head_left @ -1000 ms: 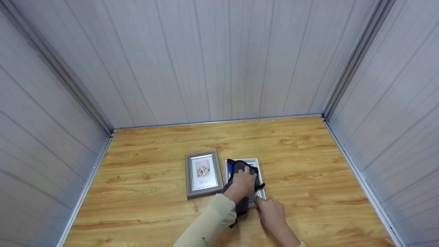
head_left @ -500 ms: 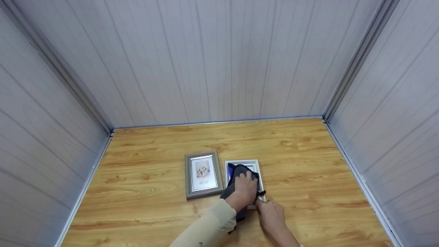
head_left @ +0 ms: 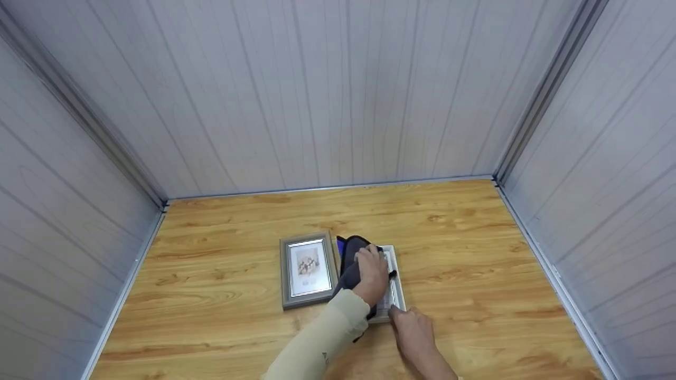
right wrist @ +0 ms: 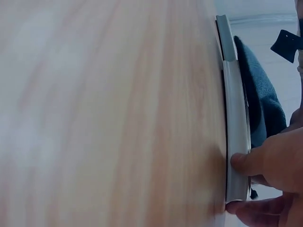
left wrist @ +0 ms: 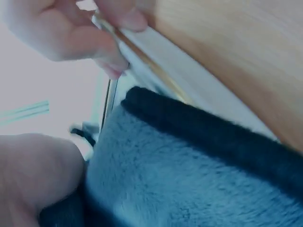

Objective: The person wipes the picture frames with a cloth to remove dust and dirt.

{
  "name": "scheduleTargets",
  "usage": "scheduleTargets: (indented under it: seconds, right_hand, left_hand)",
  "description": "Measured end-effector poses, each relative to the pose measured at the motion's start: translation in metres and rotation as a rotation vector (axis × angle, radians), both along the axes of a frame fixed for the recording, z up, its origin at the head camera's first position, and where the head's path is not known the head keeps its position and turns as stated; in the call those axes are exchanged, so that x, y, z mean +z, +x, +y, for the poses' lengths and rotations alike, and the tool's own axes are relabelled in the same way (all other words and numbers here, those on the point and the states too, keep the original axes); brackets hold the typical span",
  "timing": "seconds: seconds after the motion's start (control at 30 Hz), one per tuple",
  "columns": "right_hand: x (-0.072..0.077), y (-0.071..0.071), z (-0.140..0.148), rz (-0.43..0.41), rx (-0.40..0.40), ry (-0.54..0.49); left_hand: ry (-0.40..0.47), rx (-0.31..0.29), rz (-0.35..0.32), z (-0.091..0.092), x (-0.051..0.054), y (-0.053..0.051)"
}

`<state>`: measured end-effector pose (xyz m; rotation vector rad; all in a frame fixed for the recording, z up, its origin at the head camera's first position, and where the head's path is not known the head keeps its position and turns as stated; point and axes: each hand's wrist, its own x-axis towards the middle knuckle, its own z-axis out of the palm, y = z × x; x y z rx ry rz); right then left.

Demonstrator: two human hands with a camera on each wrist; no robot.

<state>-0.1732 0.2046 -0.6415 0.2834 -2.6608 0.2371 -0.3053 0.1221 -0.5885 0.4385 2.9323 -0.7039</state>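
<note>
A white picture frame [head_left: 397, 285] lies flat on the wooden surface, largely covered by a dark grey plush cloth [head_left: 351, 264] with black edging and a blue patch at its far left corner. My left hand [head_left: 371, 272] holds the cloth bunched against the frame's face, fingers bent over it. At the near right corner, my right hand [head_left: 414, 332] pinches the frame's edge; in the right wrist view its thumb [right wrist: 246, 163] lies on the white side wall. The plush pile of the cloth [left wrist: 156, 165] fills much of the left wrist view. Most of the frame's picture is hidden.
Just left of the white frame lies a grey picture frame [head_left: 285, 274] with a small photo [head_left: 308, 264] in it, face up. Pale panelled walls [head_left: 338, 105] stand at the back and both sides of the wood-grain surface [head_left: 222, 295].
My left hand has slid the cloth away from me and to the left, uncovering more of the white frame's right side. My right hand keeps its hold on the corner.
</note>
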Motion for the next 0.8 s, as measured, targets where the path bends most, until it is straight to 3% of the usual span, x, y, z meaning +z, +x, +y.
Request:
scheduleTargets:
  seconds: [0.13, 0.27, 0.57, 0.7, 0.8]
  right_hand:
    - [0.002, 0.000, -0.003, 0.041, -0.004, -0.008]
    - [0.002, 0.000, -0.003, 0.045, -0.020, -0.006]
    - [0.001, 0.001, -0.003, 0.033, -0.002, 0.007]
    - [-0.001, 0.003, -0.005, 0.038, -0.007, 0.006]
    - [-0.003, 0.004, -0.008, 0.069, -0.006, 0.020]
  left_hand:
    - [-0.016, 0.149, 0.026, -0.009, 0.004, -0.003]
    - [0.027, 0.212, -0.001, -0.018, 0.008, -0.006]
    - [0.251, 0.212, -0.062, -0.016, 0.014, -0.004]
    - [0.332, 0.121, -0.066, -0.011, 0.009, -0.002]
    - [0.336, 0.075, -0.062, -0.008, 0.003, -0.001]
